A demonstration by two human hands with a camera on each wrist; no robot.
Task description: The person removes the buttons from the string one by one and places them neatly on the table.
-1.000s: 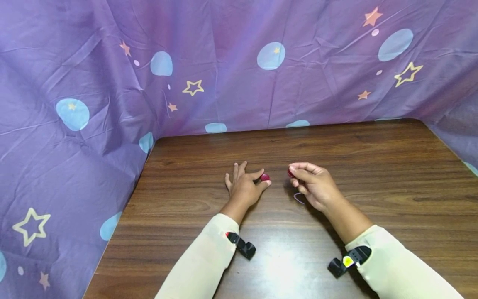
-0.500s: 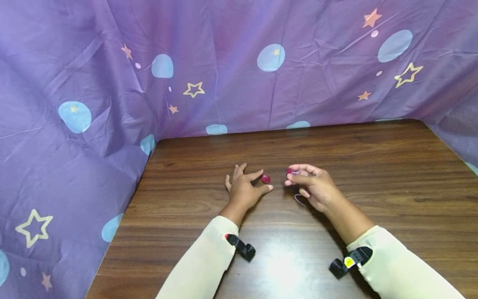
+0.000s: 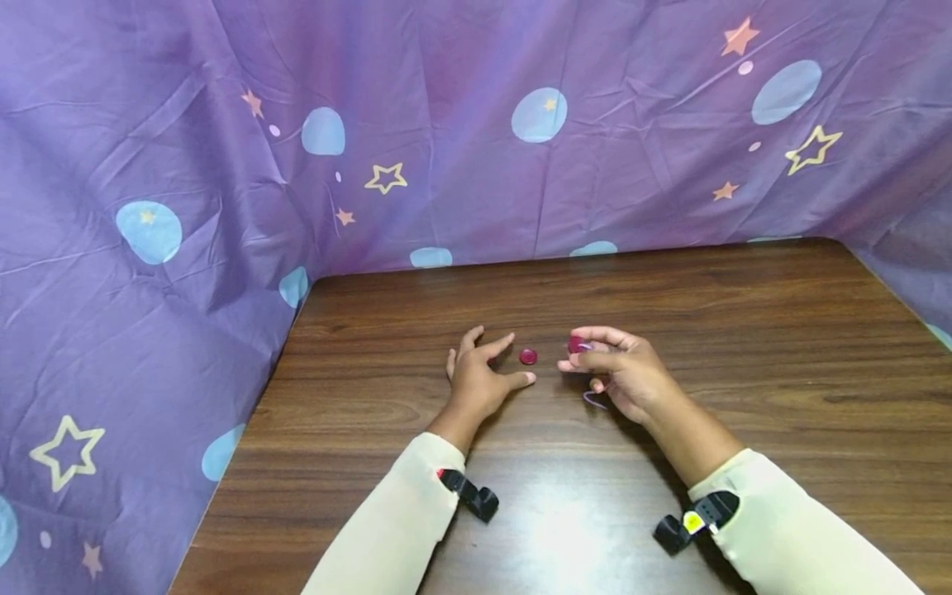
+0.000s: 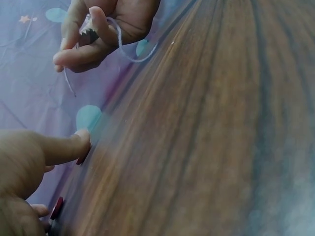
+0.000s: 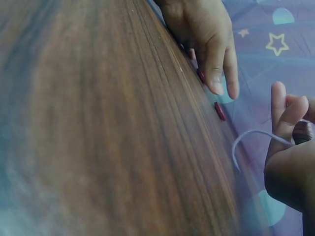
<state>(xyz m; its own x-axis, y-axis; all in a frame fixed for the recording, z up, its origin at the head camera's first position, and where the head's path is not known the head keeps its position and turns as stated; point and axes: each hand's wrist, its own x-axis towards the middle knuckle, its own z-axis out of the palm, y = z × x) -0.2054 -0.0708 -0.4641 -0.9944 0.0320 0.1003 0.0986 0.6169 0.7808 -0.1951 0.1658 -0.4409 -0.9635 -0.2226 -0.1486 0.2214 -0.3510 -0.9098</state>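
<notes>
A round red button (image 3: 528, 356) lies on the table between the two hands. Thumb and fingers spread apart, the left hand (image 3: 476, 378) rests just left of it with nothing gripped. In the right wrist view, this button (image 5: 219, 111) lies apart from the left fingertips, and a second red piece (image 5: 200, 74) shows under that hand. The right hand (image 3: 621, 368) is raised, gripping a red button (image 3: 576, 344) and a thin pale purple string (image 3: 593, 399). One string end hangs below the hand in a loop. A dark ridged piece (image 5: 302, 132) shows among its fingers, partly hidden.
The brown wood-grain table (image 3: 744, 330) reaches back to a purple cloth (image 3: 476, 190) with stars and blue ovals, which hangs behind and at the sides. Black wrist-camera mounts (image 3: 472, 496) sit on both pale sleeves.
The left fingers have spread and drawn back left, away from the button on the table. In the right hand the red button has turned, and the fingers have shifted around the string.
</notes>
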